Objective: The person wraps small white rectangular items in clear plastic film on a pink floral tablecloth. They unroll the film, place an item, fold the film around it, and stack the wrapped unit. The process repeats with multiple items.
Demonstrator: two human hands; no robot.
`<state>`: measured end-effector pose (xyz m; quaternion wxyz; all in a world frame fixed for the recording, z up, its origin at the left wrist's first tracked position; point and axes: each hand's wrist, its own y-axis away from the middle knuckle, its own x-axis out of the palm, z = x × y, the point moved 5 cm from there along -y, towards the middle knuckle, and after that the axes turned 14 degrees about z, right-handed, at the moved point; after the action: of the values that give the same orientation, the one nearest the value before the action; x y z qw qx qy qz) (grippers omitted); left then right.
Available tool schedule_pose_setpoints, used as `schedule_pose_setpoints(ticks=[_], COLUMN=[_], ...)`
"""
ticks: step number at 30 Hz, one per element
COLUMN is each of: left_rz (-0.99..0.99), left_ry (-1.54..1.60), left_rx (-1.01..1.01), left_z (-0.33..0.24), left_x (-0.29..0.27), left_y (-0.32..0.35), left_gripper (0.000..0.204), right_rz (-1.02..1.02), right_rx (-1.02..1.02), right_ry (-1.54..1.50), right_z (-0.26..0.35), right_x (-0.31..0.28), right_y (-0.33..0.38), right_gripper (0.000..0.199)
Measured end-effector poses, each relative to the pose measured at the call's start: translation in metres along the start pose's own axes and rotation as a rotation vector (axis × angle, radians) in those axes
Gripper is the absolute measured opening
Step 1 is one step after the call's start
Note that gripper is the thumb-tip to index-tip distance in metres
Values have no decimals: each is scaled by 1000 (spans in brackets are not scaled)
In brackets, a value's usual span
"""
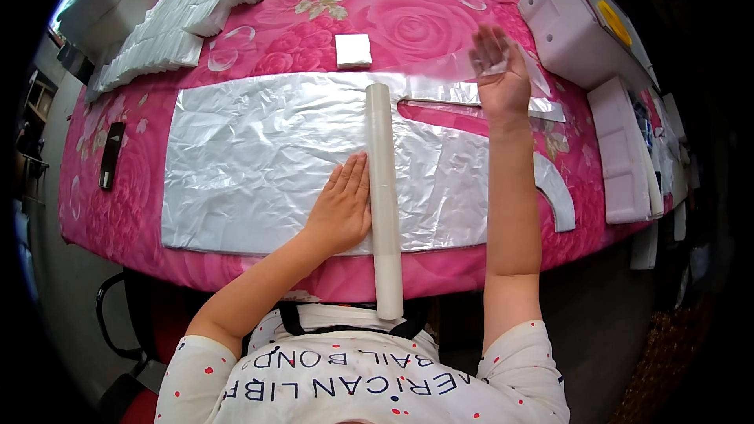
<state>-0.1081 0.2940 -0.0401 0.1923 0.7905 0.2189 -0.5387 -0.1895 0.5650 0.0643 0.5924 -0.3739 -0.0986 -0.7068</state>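
Silvery plastic film (243, 173) lies flat and wrinkled across the middle of the table, on a pink rose-patterned tablecloth (137, 196). At the far left a slim dark object (111, 155) rests on the cloth, apart from the film. Behind it, at the upper left, a white foam box (114, 16) stands beside rows of folded white packets (157, 43) packed closely together. Left of centre, the left hand (342, 204) is pressed down on the film, fingers straight and together, grasping nothing, right beside a long pale tube (382, 188). One white square packet (353, 50) sits just beyond the film's far edge. The tube crosses the film, its near end reaching past the table edge to the person's shirt (353, 365). Right of it the film has a long narrow cutout. The right hand (503, 78) is held out above the far edge, palm showing and fingers loosely open; translucent film (448, 67) trails by it, but whether the fingers pinch it I cannot tell. Past the right forearm a curved silvery strip (559, 196) lies on the cloth. At the far right stand more foam boxes (620, 157), a yellow ring (614, 22) by the rear one.
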Motion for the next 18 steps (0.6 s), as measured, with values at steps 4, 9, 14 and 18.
schedule_pose_setpoints(ticks=[4,9,14,18], left_rz=[3,-120,-132,-219], left_ry=[-93,-81,-153,-39], left_rx=[-1,67,45,14], left_z=[1,1,8,6], left_x=[2,3,20,10], left_y=[-1,1,-8,0], left_gripper=[61,59,60,57], right_rz=[350,709,961,999], right_rx=[79,210,428,175], right_ry=[634,1100,1316,1181], right_z=[-110,-262,-290,-221], right_x=[135,217,237,228], right_y=[27,96,122,136], right_gripper=[35,37,51,58])
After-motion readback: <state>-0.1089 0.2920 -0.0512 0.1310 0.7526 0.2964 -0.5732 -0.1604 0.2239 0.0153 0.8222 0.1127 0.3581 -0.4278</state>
